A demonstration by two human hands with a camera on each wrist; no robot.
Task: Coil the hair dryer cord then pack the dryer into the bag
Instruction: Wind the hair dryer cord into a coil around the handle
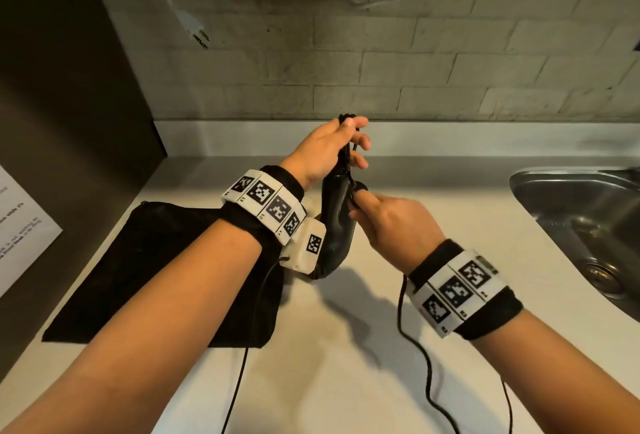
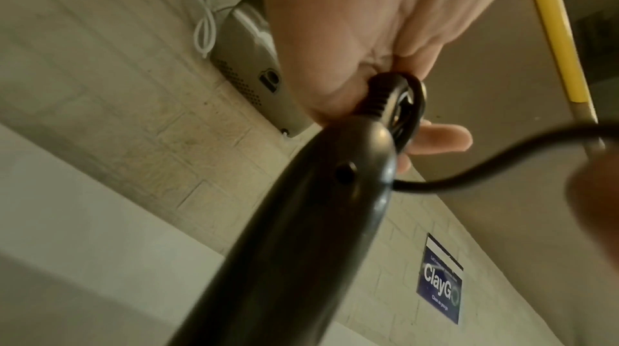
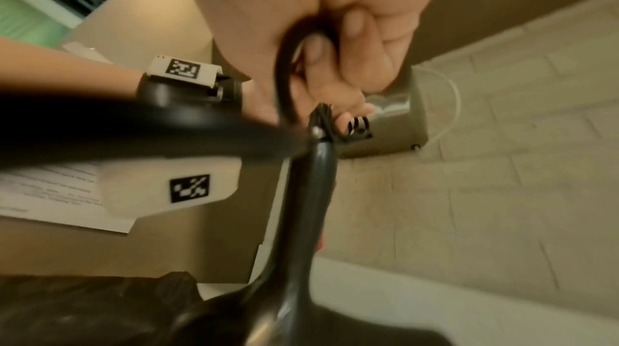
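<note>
The black hair dryer (image 1: 335, 225) stands upright over the counter, handle up and head near the surface. My left hand (image 1: 350, 146) grips the top of the handle where the ribbed cord end (image 2: 377, 99) comes out; a small loop of cord (image 2: 417, 103) lies against its fingers. My right hand (image 1: 356, 203) pinches the black cord (image 3: 285, 68) beside the handle (image 3: 313, 193), fingers curled round it. From the loop the cord runs off to the right (image 2: 496, 164). The black bag (image 1: 156, 260) lies flat on the counter, under my left forearm.
A steel sink (image 1: 568, 212) is sunk into the counter at the right. A printed paper (image 1: 20, 225) hangs on the dark panel at the left. A white plug and cable (image 1: 194, 21) dangle from a grey wall unit (image 2: 254, 74) above. Thin black wires (image 1: 419, 354) trail from my wrist bands.
</note>
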